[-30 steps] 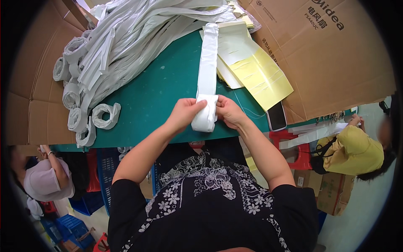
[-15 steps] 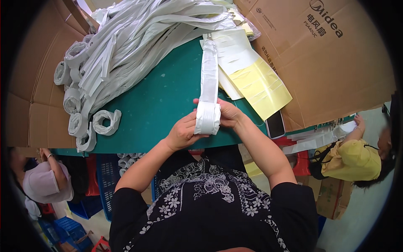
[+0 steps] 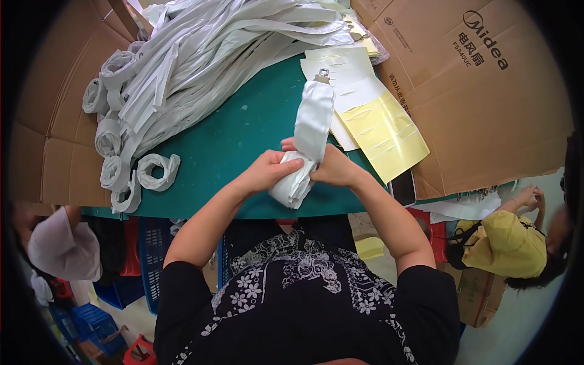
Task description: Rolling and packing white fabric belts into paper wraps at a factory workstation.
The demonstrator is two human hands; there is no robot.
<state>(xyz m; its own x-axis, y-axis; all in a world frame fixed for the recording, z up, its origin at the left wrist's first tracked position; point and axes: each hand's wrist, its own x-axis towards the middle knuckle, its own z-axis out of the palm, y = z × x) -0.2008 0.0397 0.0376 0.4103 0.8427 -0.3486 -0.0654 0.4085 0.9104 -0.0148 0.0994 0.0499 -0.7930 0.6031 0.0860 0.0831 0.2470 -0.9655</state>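
While both hands clench white fabric strap [image 3: 311, 131] at frame centre, roll approx. half wound: left hand [image 3: 267, 171] grips rolled end, right hand [image 3: 331, 170] pinches beside it; free tail w/ metal buckle [image 3: 322, 75] lies up green tabletop [image 3: 243, 131]. Six-odd finished white coils [image 3: 159, 171] at left; big loose pile of straps [image 3: 207, 48] upper left, unrolled.

A long white fabric strap [image 3: 311, 125] with a small metal buckle at its far end runs up from a partly wound roll. The roll sits over the green table's near edge.
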